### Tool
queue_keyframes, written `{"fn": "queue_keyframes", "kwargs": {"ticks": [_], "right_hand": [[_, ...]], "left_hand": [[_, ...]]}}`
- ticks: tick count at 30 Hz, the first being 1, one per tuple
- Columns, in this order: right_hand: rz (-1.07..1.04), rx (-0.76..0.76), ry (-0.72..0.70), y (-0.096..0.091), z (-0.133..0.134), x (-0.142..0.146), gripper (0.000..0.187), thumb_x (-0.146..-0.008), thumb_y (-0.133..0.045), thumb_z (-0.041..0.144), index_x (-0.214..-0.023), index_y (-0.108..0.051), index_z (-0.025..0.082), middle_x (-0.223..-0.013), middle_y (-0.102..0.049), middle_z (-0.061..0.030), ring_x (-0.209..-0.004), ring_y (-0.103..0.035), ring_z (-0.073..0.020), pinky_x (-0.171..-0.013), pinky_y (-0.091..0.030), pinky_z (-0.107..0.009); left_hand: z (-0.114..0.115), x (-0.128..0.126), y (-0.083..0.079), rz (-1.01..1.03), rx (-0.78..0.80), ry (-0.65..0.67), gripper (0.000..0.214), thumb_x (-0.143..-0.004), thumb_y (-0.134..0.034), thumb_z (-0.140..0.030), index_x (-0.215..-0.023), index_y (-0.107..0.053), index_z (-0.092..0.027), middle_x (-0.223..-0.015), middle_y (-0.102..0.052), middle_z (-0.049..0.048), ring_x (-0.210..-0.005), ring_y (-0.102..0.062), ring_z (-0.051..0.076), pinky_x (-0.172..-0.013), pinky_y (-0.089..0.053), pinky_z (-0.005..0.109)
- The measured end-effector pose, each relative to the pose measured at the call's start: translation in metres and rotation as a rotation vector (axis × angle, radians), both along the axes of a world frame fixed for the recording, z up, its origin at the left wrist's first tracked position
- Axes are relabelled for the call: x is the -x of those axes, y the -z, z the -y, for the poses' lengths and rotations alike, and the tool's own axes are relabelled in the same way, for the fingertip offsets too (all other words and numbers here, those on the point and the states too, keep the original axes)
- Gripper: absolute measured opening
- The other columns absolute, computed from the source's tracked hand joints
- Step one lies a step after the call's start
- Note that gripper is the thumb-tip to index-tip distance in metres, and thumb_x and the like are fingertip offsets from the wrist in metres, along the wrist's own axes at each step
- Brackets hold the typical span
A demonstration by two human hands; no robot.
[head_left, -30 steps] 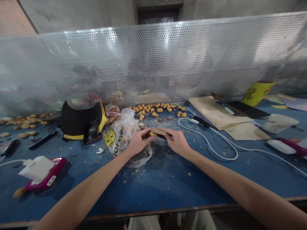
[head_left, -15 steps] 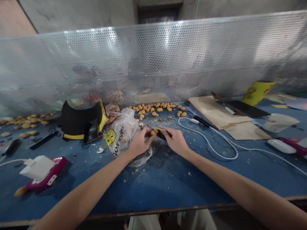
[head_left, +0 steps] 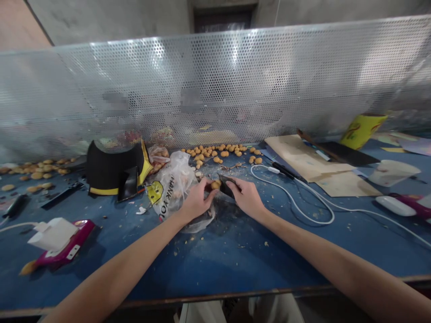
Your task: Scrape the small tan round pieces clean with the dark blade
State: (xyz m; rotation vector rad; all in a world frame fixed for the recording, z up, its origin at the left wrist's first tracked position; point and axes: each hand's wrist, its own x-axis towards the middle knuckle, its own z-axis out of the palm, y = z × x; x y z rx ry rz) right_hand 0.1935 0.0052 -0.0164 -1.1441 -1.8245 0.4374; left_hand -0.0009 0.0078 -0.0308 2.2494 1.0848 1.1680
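Observation:
My left hand (head_left: 198, 199) pinches a small tan rounded piece (head_left: 216, 184), nut-like or like a tiny gourd; its exact kind is unclear. Facing it, my right hand (head_left: 247, 195) grips a dark, stiff sheet (head_left: 226, 185) that looks like sandpaper, its edge right by the tan piece. I cannot tell whether the two touch. Under and beside my left hand lies a crumpled clear plastic bag (head_left: 175, 172) with a yellow face and THANK YOU printed on it. Beyond my hands, many similar tan pieces (head_left: 217, 159) lie along the mesh.
A perforated metal screen (head_left: 215, 89) closes off the back of the blue table (head_left: 218, 269). Left are a black and yellow curved object (head_left: 112, 168) and a white charger (head_left: 55, 234) on a magenta power strip (head_left: 85, 231). Tan sheets (head_left: 303, 157) and a white cable (head_left: 289, 193) lie right.
The dark sheet in my right hand has turned, so its dark face now shows where a tan edge showed before. My left hand stays nearly in place with the tan piece.

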Motion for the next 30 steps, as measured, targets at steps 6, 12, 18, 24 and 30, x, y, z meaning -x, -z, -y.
{"fn": "queue_keyframes", "kwargs": {"ticks": [6, 12, 18, 24, 30], "right_hand": [[0.018, 0.044, 0.044, -0.0025, -0.0001, 0.0002, 0.034, -0.096, -0.046, 0.033, -0.118, -0.068, 0.019, -0.106, -0.075, -0.0067, -0.097, -0.070, -0.0266, -0.087, -0.053, -0.035], [0.021, 0.024, 0.040, -0.0019, -0.0013, -0.0002, 0.032, -0.095, -0.045, 0.034, -0.109, -0.070, 0.019, -0.096, -0.076, -0.0064, -0.085, -0.070, -0.0254, -0.078, -0.052, -0.033], [0.018, 0.076, 0.062, -0.0011, -0.0025, -0.0009, 0.037, -0.095, -0.043, 0.041, -0.079, -0.066, 0.019, -0.070, -0.069, -0.0044, -0.069, -0.065, -0.0229, -0.061, -0.047, -0.029], [0.000, 0.054, 0.079, 0.0018, -0.0057, -0.0013, 0.035, -0.095, -0.043, 0.040, -0.081, -0.066, 0.017, -0.078, -0.071, -0.0041, -0.074, -0.064, -0.0221, -0.068, -0.048, -0.030], [-0.102, 0.098, 0.068, 0.0040, -0.0046, -0.0004, 0.051, -0.094, -0.048, 0.039, -0.140, -0.047, 0.016, -0.091, -0.072, -0.0072, -0.084, -0.068, -0.0242, -0.080, -0.053, -0.037]], "left_hand": [[0.0009, -0.0014, 0.0002, 0.010, 0.027, -0.014, 0.020, -0.094, -0.054, -0.033, -0.106, -0.053, -0.018, -0.097, -0.068, 0.0075, -0.088, -0.066, 0.021, -0.081, -0.052, 0.035], [-0.0005, -0.0009, 0.0006, -0.021, 0.029, 0.019, 0.020, -0.093, -0.055, -0.033, -0.106, -0.053, -0.018, -0.098, -0.068, 0.0076, -0.090, -0.066, 0.022, -0.083, -0.052, 0.036], [0.0000, -0.0007, 0.0005, -0.054, 0.015, 0.032, 0.020, -0.093, -0.055, -0.034, -0.106, -0.052, -0.019, -0.098, -0.067, 0.0078, -0.090, -0.066, 0.022, -0.082, -0.051, 0.035], [0.0006, -0.0004, 0.0000, -0.052, -0.001, -0.003, 0.021, -0.094, -0.054, -0.034, -0.107, -0.051, -0.018, -0.098, -0.067, 0.0081, -0.091, -0.065, 0.023, -0.082, -0.051, 0.036], [0.0009, -0.0001, -0.0005, -0.023, 0.011, -0.020, 0.021, -0.094, -0.052, -0.036, -0.108, -0.051, -0.019, -0.099, -0.067, 0.0083, -0.092, -0.065, 0.023, -0.083, -0.051, 0.036]]}}
